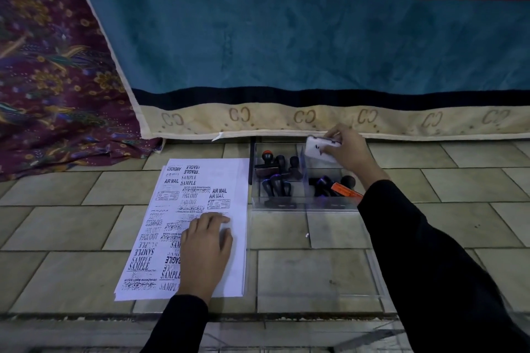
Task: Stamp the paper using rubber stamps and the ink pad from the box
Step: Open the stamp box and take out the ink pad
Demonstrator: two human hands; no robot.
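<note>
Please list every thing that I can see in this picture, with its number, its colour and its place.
paper: one stack, white with black stamp prints, on the floor left of the box
box: one, clear, with compartments, right of the paper
rubber stamps: several, exact count unclear, mostly black handles, inside the box
orange item: one, in the box's right compartment
lid: one, clear, flat in front of the box
blanket: one, teal with red, black and beige bands, behind
floral cloth: one, purple, far left
floor: beige tiles
ink pad case: one, white, over the box's back right
left hand: flat on the paper
right hand: holds the ink pad case
</note>
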